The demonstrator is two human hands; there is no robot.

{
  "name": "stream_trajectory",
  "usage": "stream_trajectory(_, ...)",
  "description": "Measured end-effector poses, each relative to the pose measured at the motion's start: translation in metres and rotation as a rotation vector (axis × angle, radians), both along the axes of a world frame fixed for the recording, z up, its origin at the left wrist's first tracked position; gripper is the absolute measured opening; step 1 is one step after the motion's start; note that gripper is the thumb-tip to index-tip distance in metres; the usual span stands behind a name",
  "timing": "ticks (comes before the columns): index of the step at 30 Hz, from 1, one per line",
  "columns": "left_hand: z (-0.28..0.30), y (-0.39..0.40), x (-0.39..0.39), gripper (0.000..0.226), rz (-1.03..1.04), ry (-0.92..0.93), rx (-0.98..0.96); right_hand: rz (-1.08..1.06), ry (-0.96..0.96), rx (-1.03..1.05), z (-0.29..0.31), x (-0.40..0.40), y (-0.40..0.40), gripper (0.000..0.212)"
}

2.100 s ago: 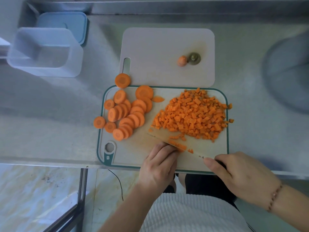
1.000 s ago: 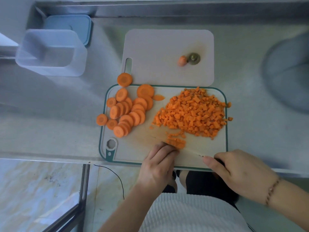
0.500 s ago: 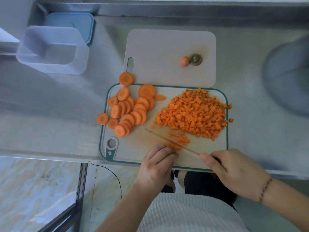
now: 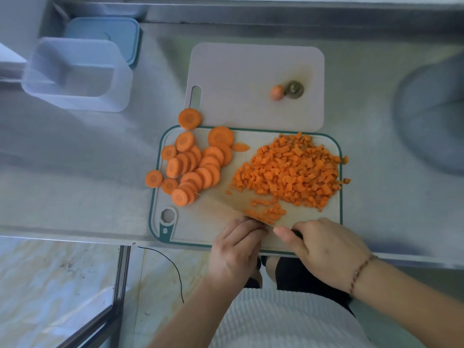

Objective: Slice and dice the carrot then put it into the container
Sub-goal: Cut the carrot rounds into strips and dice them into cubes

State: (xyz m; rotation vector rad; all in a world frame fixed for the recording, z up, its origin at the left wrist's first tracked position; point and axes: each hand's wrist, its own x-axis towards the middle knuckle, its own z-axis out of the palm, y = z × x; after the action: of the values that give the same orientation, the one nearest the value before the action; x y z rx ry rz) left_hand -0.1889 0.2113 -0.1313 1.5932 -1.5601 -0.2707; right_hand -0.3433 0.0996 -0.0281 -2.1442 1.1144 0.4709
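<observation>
At the near edge of the cutting board [image 4: 336, 151], clamps the right grip [image 4: 324, 247] round the handle of the knife [image 4: 221, 203], forefinger laid forward toward the blade. Curls the left grip [image 4: 238, 247] down onto the carrot strips [image 4: 262, 217], fingertips together and pressing at the near end of that small heap.

Key relation, judged for the next cut:
- Lays the blade's long axis on a diagonal, from the right grip at the board's near edge out toward the board's left side, tip just beside the nearest of the carrot rounds [image 4: 193, 169].
- Places the strips directly against the blade, on its far side, touching the left fingertips.
- Puts the left grip nearer to the strips and the right grip nearer to the handle.
- Calls for care: fingertips touching or almost touching the blade's flank.

Count:
- Boards: two, counting the plain board [image 4: 256, 71] touching the cutting board's far edge.
- Knife: one.
- Rounds: about twenty; overlap prevents an exact count. Finds one just off the board's left edge, one at its far left corner.
- Diced pile [image 4: 288, 172]: one, on the board's right half, too many cubes to count.
- Carrot ends [image 4: 276, 92]: two, on the plain board.
- Container [image 4: 77, 74]: one, well apart to the board's far left, holding no carrot.
- Lid [image 4: 105, 33]: one, beyond the container.
</observation>
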Motion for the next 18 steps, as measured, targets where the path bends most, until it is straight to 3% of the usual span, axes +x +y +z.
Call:
stream_trajectory(6, 0.0, 0.004, 0.004, 0.012, -0.028, 0.013, -0.04, -0.154, -0.098, 0.06, 0.004, -0.025, 0.003, 0.075)
stream_trajectory(11, 0.001, 0.016, 0.008, 0.019, -0.045, 0.002, -0.061, -0.086, -0.046, 0.054, 0.01, -0.032, 0.012, 0.07)
stream_trajectory(18, 0.004, 0.027, 0.016, 0.017, -0.033, 0.009, -0.028, 0.007, -0.004, 0.026, 0.0, -0.03, 0.007, 0.086)
